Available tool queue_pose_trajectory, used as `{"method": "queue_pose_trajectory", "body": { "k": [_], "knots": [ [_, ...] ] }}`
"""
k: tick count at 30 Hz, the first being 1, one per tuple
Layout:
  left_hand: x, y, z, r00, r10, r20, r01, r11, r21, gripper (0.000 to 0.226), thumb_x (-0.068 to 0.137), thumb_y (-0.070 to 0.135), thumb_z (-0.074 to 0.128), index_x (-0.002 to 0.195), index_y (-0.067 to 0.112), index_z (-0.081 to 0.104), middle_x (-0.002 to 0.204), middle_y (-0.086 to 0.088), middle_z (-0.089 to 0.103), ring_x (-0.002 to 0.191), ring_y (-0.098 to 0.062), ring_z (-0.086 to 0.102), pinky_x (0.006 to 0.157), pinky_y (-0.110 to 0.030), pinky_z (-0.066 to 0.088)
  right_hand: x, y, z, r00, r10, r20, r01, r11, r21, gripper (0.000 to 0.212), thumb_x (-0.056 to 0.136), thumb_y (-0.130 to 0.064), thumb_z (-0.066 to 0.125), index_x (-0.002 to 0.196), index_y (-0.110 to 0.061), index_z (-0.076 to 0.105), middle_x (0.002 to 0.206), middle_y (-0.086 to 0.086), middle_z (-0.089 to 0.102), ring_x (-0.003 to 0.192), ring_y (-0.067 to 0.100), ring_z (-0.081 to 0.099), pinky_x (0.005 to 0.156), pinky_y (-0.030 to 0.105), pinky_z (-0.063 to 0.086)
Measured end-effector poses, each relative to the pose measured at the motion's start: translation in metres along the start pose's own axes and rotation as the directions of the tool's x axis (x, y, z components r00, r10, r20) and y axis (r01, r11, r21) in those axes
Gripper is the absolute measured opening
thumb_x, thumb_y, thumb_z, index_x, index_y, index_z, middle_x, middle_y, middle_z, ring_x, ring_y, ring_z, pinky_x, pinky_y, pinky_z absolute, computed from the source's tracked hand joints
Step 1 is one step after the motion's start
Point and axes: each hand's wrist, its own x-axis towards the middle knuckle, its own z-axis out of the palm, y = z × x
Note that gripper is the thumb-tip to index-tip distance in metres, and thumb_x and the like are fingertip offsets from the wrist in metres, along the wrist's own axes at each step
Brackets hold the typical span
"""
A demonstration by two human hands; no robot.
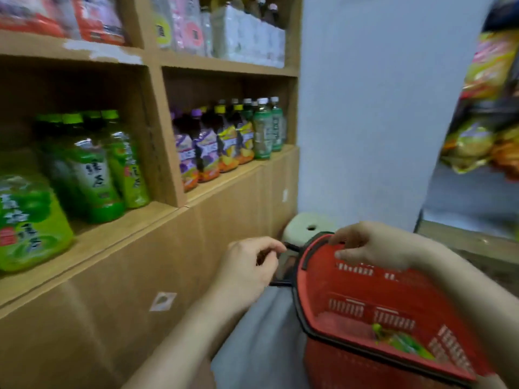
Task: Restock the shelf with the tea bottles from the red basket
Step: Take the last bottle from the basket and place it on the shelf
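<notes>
The red basket [365, 293] is tilted at the lower right, resting against my lap. One green tea bottle [401, 342] lies inside it near the bottom. My left hand [247, 270] is curled around the basket's black handle [280, 283] on its left side. My right hand [373, 248] is over the far rim, fingers on the edge and thumb inside. In the lower left compartment of the cardboard-brown shelf [157, 217] stand several green tea bottles [95, 169] with green caps. The picture is blurred.
The neighbouring compartment holds purple, yellow and green drink bottles [224, 141]. Packaged goods fill the shelf above. A pale stool [306, 224] stands behind the basket by the white wall. A snack rack [483, 108] hangs at the right.
</notes>
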Motion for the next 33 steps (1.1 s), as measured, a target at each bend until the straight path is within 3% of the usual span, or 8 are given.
{"method": "queue_pose_trajectory", "body": {
  "k": [5,8,15,18,22,28,31,33],
  "knots": [
    [0.034,0.028,0.107,0.962,0.056,0.267,-0.08,0.994,0.079,0.021,0.083,0.009,0.059,0.09,0.022,0.075,0.078,0.021,0.064,0.069,0.016,0.052,0.067,-0.001,0.033,-0.044,0.129,0.027,0.913,0.343,-0.22,-0.31,0.935,0.169,0.019,0.085,-0.025,0.067,0.103,-0.019,0.071,0.099,0.001,0.072,0.092,0.015,0.066,0.082,0.025,0.047],
    [0.051,0.032,0.169,0.915,0.067,0.399,-0.128,0.984,0.128,0.022,0.084,0.014,0.058,0.096,0.024,0.073,0.097,0.013,0.071,0.089,0.001,0.06,0.083,-0.013,0.042,-0.059,0.199,0.052,0.807,0.528,-0.266,-0.453,0.841,0.296,0.02,0.084,-0.022,0.067,0.103,-0.019,0.071,0.105,0.007,0.072,0.101,0.023,0.065,0.088,0.031,0.048],
    [0.089,-0.004,0.308,0.748,-0.044,0.662,-0.085,0.983,0.161,0.023,0.085,0.015,0.056,0.098,0.025,0.072,0.1,0.006,0.073,0.095,-0.013,0.065,0.087,-0.027,0.049,-0.029,0.29,0.098,0.766,0.641,0.042,-0.621,0.723,0.304,0.038,0.084,-0.022,0.068,0.121,-0.012,0.063,0.116,0.005,0.066,0.105,0.022,0.062,0.089,0.023,0.043],
    [0.1,-0.027,0.368,0.67,-0.124,0.732,-0.002,0.986,0.168,0.024,0.085,0.012,0.055,0.1,0.023,0.071,0.102,0.002,0.072,0.095,-0.016,0.065,0.081,-0.024,0.047,-0.013,0.323,0.128,0.716,0.688,0.12,-0.687,0.665,0.293,0.063,0.079,-0.031,0.074,0.134,-0.012,0.05,0.127,0.01,0.061,0.115,0.025,0.058,0.088,0.022,0.041],
    [0.1,-0.057,0.424,0.554,-0.146,0.82,-0.015,0.982,0.186,0.029,0.085,0.011,0.054,0.106,0.022,0.07,0.107,0.001,0.07,0.103,-0.018,0.062,0.085,-0.022,0.043,0.015,0.375,0.182,0.631,0.746,0.212,-0.774,0.589,0.233,0.106,0.07,-0.045,0.079,0.15,-0.016,0.015,0.149,0.015,0.038,0.134,0.031,0.04,0.109,0.034,0.035],
    [0.103,-0.099,0.435,0.599,-0.207,0.773,0.135,0.978,0.157,0.027,0.086,0.01,0.054,0.102,0.024,0.07,0.097,0.005,0.071,0.091,-0.013,0.064,0.079,-0.021,0.044,0.052,0.419,0.256,0.512,0.793,0.33,-0.836,0.549,-0.02,0.136,0.058,-0.054,0.083,0.15,-0.029,-0.014,0.16,0.018,0.004,0.146,0.039,0.01,0.115,0.06,0.016],
    [0.1,-0.117,0.436,0.616,-0.254,0.746,0.24,0.962,0.129,0.024,0.085,0.007,0.055,0.092,0.023,0.071,0.083,0.01,0.066,0.075,-0.007,0.06,0.064,-0.006,0.039,0.055,0.427,0.284,0.51,0.802,0.31,-0.813,0.567,-0.131,0.133,0.062,-0.043,0.084,0.149,-0.026,-0.015,0.157,0.02,0.013,0.142,0.041,0.02,0.111,0.063,0.021],
    [0.097,-0.127,0.436,0.603,-0.284,0.746,0.293,0.948,0.123,0.025,0.085,0.006,0.056,0.085,0.027,0.069,0.08,0.013,0.064,0.077,-0.009,0.061,0.059,-0.002,0.036,0.056,0.428,0.289,0.528,0.808,0.261,-0.825,0.561,-0.068,0.121,0.06,-0.036,0.084,0.149,-0.026,0.003,0.149,0.017,0.03,0.134,0.037,0.035,0.107,0.056,0.033]
  ]
}}
